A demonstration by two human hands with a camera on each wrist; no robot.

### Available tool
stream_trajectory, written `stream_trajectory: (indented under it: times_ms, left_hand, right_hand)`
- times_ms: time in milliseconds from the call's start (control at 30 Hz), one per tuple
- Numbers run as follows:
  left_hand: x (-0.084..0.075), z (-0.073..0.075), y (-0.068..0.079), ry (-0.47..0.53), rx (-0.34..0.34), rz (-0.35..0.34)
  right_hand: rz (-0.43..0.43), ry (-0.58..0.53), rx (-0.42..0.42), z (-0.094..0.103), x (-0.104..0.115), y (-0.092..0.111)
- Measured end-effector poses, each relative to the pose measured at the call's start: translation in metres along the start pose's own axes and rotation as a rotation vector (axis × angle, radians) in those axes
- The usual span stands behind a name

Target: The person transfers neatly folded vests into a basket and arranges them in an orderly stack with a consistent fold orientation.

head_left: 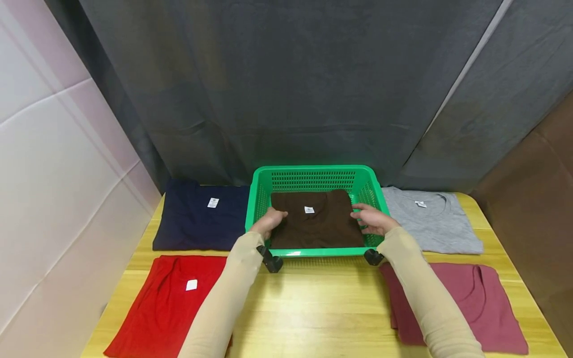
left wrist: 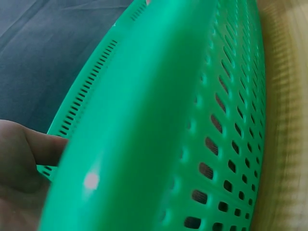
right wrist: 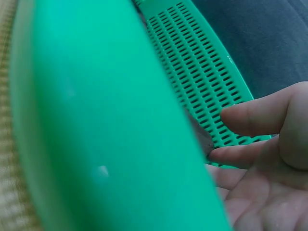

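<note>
Brown shirt [head_left: 320,231], folded flat, inside green basket [head_left: 313,252]. I judge it light, soft, floppy, hardly slippery; best supported beneath both side folds. My right hand [head_left: 373,220]: fingers straight, apart, at shirt's right edge. Left hand [head_left: 268,222] at left edge; fingers hidden, can't tell grip. Basket: glossy slotted plastic, near wooden table's [head_left: 322,303] back edge.

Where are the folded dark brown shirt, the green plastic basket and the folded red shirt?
Folded dark brown shirt [head_left: 319,228]: head view, fabric below its label.
Green plastic basket [head_left: 327,251]: head view, near rim.
Folded red shirt [head_left: 174,309]: head view, fabric below its label.
</note>
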State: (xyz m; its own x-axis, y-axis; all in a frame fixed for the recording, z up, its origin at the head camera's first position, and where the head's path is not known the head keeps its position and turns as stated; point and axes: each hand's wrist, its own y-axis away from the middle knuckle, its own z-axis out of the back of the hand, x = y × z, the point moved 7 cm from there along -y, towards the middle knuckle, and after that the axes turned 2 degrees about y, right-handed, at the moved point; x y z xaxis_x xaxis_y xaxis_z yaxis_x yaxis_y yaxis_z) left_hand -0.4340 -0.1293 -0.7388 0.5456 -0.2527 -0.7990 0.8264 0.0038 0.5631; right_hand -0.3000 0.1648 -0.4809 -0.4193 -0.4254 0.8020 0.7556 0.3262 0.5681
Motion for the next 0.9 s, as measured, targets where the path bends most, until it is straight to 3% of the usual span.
stream_trajectory:
  times_ms: [33,100,200,300,467,533,600,767,833,900]
  left_hand:
    - [-0.01,0.0,0.02,-0.008,-0.001,-0.006]
    - [-0.039,0.0,0.076,-0.016,0.007,-0.025]
    - [-0.055,-0.001,0.107,-0.022,0.013,-0.042]
    - [-0.06,-0.001,0.116,-0.055,0.001,-0.047]
    - [-0.05,-0.003,0.102,-0.072,0.007,-0.056]
    - [-0.051,-0.005,0.109,-0.062,0.029,-0.079]
    - [-0.064,-0.006,0.139,-0.093,0.029,-0.075]
    - [-0.119,-0.004,0.246,-0.201,-0.004,-0.067]
    - [-0.132,-0.003,0.27,-0.208,0.003,-0.081]
    - [-0.139,-0.003,0.283,-0.202,0.015,-0.096]
  right_hand:
    - [0.002,0.005,0.003,0.0,0.0,0.001]
    - [0.005,0.013,0.004,0.0,0.0,0.002]
    - [0.006,0.017,0.003,-0.001,0.0,0.004]
    - [0.009,0.013,0.003,-0.001,0.0,0.006]
    - [0.021,0.001,0.007,-0.001,0.001,0.01]
    - [0.022,-0.007,0.008,-0.001,0.0,0.013]
    - [0.028,-0.003,0.008,-0.001,0.0,0.015]
    - [0.068,0.042,0.0,0.0,0.002,0.024]
    - [0.093,0.061,0.0,-0.001,0.003,0.028]
    - [0.118,0.067,0.006,-0.001,0.004,0.032]
